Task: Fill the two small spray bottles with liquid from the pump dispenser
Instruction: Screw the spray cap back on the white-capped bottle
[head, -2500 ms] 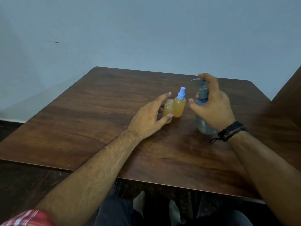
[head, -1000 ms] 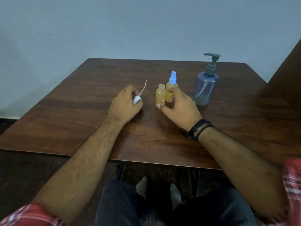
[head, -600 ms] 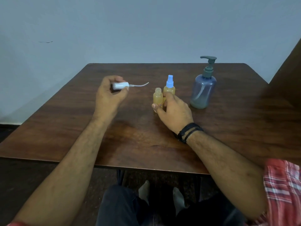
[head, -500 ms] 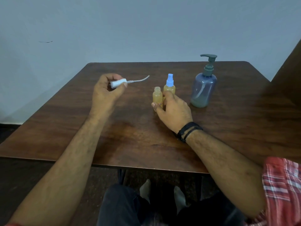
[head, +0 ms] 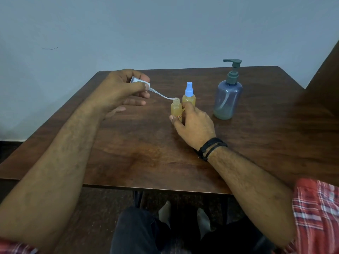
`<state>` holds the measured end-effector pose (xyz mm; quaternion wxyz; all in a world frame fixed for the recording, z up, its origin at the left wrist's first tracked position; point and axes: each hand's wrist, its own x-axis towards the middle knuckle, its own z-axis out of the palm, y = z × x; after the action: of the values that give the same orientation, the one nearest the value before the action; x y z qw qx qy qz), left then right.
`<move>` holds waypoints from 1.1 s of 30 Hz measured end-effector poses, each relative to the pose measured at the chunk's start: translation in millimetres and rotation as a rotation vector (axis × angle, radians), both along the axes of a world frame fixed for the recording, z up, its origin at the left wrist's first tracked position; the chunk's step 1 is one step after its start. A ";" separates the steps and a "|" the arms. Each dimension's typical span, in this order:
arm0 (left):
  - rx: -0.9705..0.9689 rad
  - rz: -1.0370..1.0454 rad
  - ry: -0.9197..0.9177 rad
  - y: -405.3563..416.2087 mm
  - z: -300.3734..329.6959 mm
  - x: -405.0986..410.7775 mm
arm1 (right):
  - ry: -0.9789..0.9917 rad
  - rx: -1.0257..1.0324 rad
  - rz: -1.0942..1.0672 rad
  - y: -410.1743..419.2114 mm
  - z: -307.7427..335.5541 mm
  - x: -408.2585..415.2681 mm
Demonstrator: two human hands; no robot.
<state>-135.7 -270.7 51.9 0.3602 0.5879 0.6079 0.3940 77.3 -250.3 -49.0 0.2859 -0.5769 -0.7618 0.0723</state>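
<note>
**Spray head's tube tip at the open bottle's mouth**

A plain pale blue-grey wall backs a dark brown wood-grain worktop (head: 139, 154) with rounded corners. At the back right of it stands the pump dispenser (head: 228, 99), a rounded translucent grey-blue bottle with a dark grey pump head, holding a low level of liquid, well apart from both hands.

Half a second ago the left hand (head: 121, 90) held the white spray head (head: 140, 81) level and away to the left; now it has come right and tilted it down, so the tip of the thin curved dip tube (head: 163, 96) meets the mouth of the open spray bottle (head: 176, 109). Thumb and forefinger pinch the head; the other fingers are loosely spread.

The right hand (head: 194, 125), with black cord bands at the wrist, stays where it was, thumb and fingers grasping that small amber plastic bottle at its base. Just behind it stands the capped spray bottle (head: 189, 97), amber with a light blue spray top.
</note>
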 end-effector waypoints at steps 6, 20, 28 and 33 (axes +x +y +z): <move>-0.002 -0.046 0.139 5.8 10.3 4.5 | 0.000 0.008 -0.002 -0.2 0.3 0.3; 0.072 -0.221 0.354 29.3 38.4 20.0 | 0.000 -0.007 0.000 -0.5 0.5 0.4; 0.115 -0.249 0.418 39.9 49.9 29.2 | 0.003 -0.002 0.004 -0.6 0.5 -0.1; 0.133 -0.285 0.426 45.5 46.9 39.1 | -0.006 0.000 0.005 0.1 1.3 0.7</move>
<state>-96.6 -225.2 98.8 0.2365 0.7597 0.5536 0.2459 78.0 -250.2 -47.8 0.2833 -0.5750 -0.7643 0.0711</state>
